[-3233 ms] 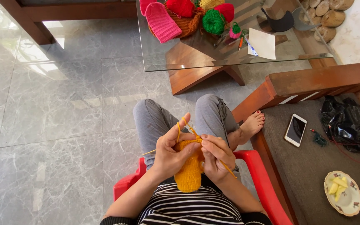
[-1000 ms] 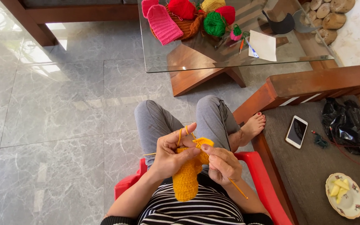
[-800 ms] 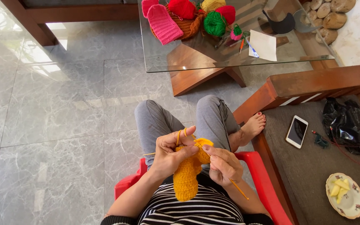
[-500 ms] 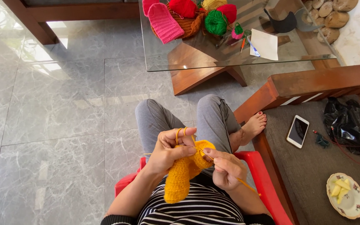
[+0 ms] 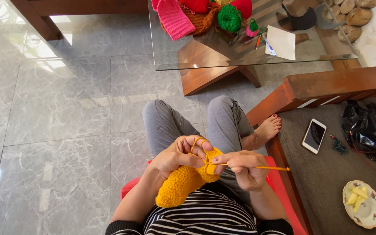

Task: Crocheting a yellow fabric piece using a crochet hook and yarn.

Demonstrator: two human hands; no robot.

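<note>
two hands on yellow crochet piece [image 5: 183, 185], left hand [image 5: 177, 154] gripping, right hand [image 5: 244, 167] (hook pinched)

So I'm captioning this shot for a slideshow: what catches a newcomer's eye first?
The bright yellow crochet piece in the lap, held by the left hand while the right hand works a hook. Then the colourful yarn balls on the glass table ahead.

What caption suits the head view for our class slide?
Left hand holds an orange crocheted piece; right hand works a crochet hook.
</note>
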